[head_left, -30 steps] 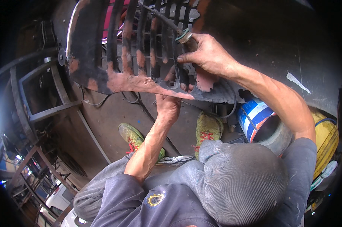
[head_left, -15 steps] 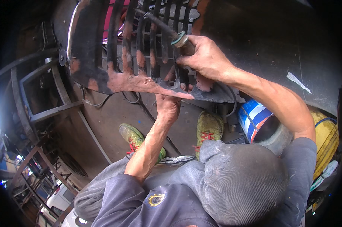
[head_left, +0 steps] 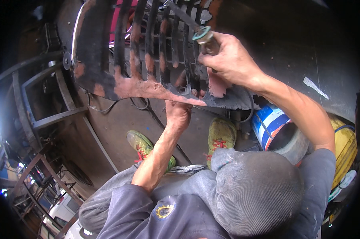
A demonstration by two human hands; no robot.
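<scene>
Workshop concrete fills my view; at twelve o'clock the slatted car grille (head_left: pixel 148 59), black with reddish patches, hangs over my knees. My left hand (head_left: pixel 179 112) pinches its lower edge. My right hand (head_left: pixel 227 59) fists a tool handle (head_left: pixel 205 38); a slip could gouge slats.

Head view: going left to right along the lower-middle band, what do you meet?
Metal frame → left green shoe → left forearm → right green shoe → blue-and-white paint can → yellow container.
</scene>
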